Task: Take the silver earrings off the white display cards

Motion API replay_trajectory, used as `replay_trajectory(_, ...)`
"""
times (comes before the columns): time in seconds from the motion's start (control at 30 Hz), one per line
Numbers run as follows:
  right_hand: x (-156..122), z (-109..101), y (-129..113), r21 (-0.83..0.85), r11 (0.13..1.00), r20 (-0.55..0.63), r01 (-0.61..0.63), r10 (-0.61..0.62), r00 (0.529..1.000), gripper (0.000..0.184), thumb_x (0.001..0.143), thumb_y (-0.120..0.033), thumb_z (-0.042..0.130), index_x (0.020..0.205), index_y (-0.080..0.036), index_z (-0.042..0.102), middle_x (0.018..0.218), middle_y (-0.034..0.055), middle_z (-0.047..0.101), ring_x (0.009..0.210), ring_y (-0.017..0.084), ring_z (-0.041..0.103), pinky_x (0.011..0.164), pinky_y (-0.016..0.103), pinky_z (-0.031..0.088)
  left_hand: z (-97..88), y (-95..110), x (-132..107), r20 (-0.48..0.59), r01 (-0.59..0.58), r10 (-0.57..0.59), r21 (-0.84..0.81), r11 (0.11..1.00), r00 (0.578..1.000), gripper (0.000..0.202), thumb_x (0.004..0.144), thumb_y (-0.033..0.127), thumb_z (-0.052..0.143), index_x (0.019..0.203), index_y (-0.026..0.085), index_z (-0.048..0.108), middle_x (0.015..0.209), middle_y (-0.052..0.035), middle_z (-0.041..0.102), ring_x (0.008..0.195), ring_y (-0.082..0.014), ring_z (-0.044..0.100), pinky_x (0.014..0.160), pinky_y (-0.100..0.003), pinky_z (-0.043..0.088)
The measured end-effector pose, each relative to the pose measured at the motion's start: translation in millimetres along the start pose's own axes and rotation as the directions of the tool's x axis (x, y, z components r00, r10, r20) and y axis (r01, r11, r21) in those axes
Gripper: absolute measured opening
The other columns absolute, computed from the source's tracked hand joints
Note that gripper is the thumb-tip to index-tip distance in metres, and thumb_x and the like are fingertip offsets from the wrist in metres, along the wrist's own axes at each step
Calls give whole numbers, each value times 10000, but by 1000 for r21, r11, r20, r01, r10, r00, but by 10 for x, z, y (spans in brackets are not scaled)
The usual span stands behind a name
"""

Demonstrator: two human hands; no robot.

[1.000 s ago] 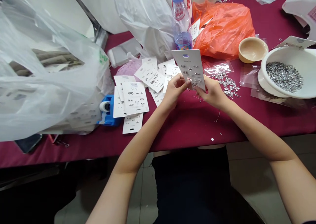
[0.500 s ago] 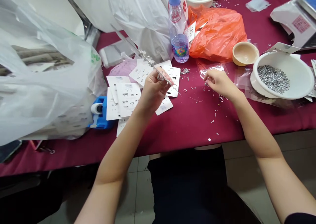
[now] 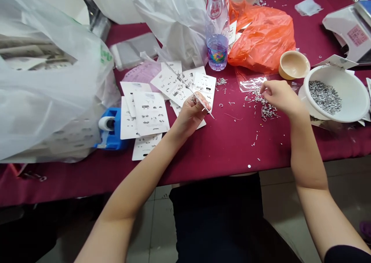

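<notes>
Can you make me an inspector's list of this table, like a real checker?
Surface: maroon tablecloth, with metal bits scattered on it.
Job's things: white earring cards; loose silver earring parts; white basin of silver pins.
Clutter: orange plastic bag; water bottle; blue tape dispenser; white plastic bag.
Hands: left hand grips a long thin metal rod; right hand touches the loose parts.
Cables: nothing seen.
Surroundings: tiled floor.

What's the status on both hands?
Left hand gripping long thin metal rod, held over white earring cards. Right hand down on scattered silver earring parts. White bowl of silver parts beyond it.
</notes>
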State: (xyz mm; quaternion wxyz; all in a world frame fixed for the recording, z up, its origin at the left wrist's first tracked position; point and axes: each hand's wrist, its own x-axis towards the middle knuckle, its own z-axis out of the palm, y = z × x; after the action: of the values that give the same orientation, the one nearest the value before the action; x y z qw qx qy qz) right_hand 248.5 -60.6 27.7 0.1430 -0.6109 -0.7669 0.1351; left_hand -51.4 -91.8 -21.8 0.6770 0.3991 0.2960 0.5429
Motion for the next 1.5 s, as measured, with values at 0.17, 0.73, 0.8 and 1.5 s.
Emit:
replay_trajectory(0.17, 0, 5, -73, 4, 1000, 97, -27, 27, 995, 216, 808, -38, 551, 861, -173, 711, 688, 13, 593, 642, 131, 514, 641, 318, 384, 75, 26, -25, -26, 37, -39, -70, 997, 999, 525, 559, 382, 990, 671, 180, 518, 628, 74, 554, 598, -31, 564, 628, -144, 500)
replay_trajectory(0.73, -242, 372, -849, 885, 426, -67, 188, -282, 957, 266, 803, -377, 829, 803, -163, 672, 743, 13, 673, 659, 109, 607, 641, 277, 533, 305, -24, -155, 207, 231, -194, -170, 958, 959, 567, 571, 412, 979, 622, 167, 471, 546, 84, 528, 533, -36, 552, 611, -156, 493)
replay_trajectory(0.8, -310, 478, -981, 968, 241, 8, 64, -287, 958, 367, 754, -454, 875, 790, -158, 662, 724, 14, 686, 666, 119, 654, 658, 278, 579, 322, -50, -182, 233, 237, -194, -173, 956, 953, 524, 614, 398, 962, 637, 166, 493, 566, 80, 551, 551, -38, 570, 627, -160, 492)
replay_trajectory(1.5, -367, 647, -1058, 979, -52, 188, -197, -145, 972, 308, 682, -335, 946, 747, -151, 708, 708, -5, 729, 621, 86, 675, 640, 214, 577, 347, -82, -248, 229, 253, -204, -212, 944, 952, 389, 660, 284, 948, 686, 158, 581, 619, 55, 648, 595, -31, 596, 653, -149, 490)
